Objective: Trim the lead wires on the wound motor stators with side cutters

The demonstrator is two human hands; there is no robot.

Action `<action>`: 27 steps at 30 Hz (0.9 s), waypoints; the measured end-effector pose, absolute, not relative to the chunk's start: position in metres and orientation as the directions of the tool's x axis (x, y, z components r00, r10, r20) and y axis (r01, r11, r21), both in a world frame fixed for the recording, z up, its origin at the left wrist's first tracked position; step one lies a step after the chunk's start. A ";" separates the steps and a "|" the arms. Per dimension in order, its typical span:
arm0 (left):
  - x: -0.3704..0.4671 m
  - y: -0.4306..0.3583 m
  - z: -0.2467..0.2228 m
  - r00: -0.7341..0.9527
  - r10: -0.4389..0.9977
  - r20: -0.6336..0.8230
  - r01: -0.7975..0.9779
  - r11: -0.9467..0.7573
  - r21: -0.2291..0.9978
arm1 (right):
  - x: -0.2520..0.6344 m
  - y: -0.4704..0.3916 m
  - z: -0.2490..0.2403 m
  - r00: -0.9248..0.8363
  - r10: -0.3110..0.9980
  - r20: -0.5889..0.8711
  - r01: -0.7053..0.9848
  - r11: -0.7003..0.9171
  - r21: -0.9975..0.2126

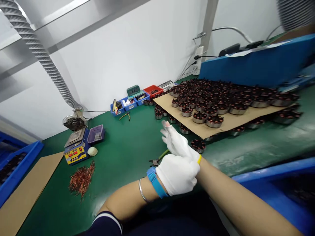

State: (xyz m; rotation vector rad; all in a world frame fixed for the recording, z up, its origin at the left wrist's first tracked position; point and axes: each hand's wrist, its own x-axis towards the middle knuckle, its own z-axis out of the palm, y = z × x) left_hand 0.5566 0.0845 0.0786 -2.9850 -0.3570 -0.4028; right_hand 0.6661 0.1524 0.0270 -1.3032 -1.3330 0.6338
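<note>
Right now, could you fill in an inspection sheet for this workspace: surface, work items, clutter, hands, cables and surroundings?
Surface: glossy green tabletop, showing light reflections.
Work items: round black-and-copper coil parts with silvery rims, many crowded on a tan cardboard sheet; green-handled metal cutters beside the hands.
Clutter: loose heap of reddish copper-coloured wire scraps; yellow-handled pliers.
Hands: both wear white fabric gloves; left hand overlaps the base of the right hand, grip unclear; the right is open, outstretched.
Cables: thin black cables at the wall.
Surroundings: plain white wall; grey ribbed duct; blue plastic bin.
</note>
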 end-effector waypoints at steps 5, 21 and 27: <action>0.532 0.071 0.063 0.915 0.288 0.284 0.271 -0.958 0.099 | 0.678 0.097 0.052 0.211 0.964 0.160 -0.015 0.167 -0.986; 0.465 0.139 -0.016 0.763 0.503 0.406 0.471 -0.863 0.184 | 0.875 -0.150 -0.076 0.636 0.758 -0.142 0.756 -0.649 -0.082; 0.459 0.144 -0.014 0.753 0.543 0.371 0.508 -0.839 0.197 | 0.896 -0.117 -0.109 0.592 0.797 -0.115 0.799 -0.599 -0.040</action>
